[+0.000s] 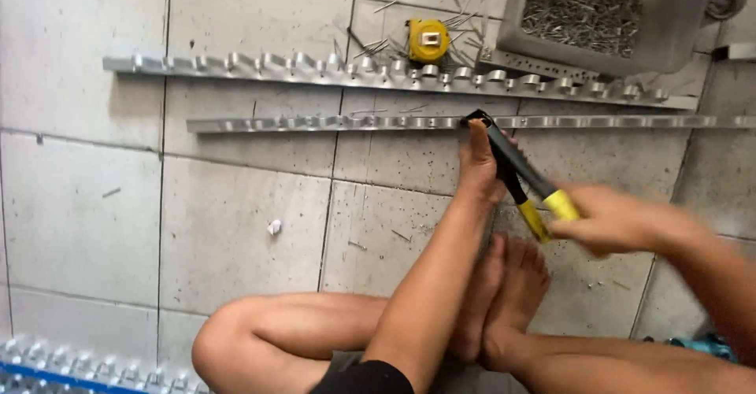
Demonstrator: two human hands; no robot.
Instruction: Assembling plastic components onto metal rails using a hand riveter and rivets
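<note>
Head view: rivets (583, 8) in grey tray (677, 44)

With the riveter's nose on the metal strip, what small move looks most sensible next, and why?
Probably squeeze the handles shut. The riveter has its head pressed on the strip, the left hand steadies that head, and the right hand grips the yellow-tipped handles, which stand apart. Whether a rivet is loaded cannot be seen.
</note>
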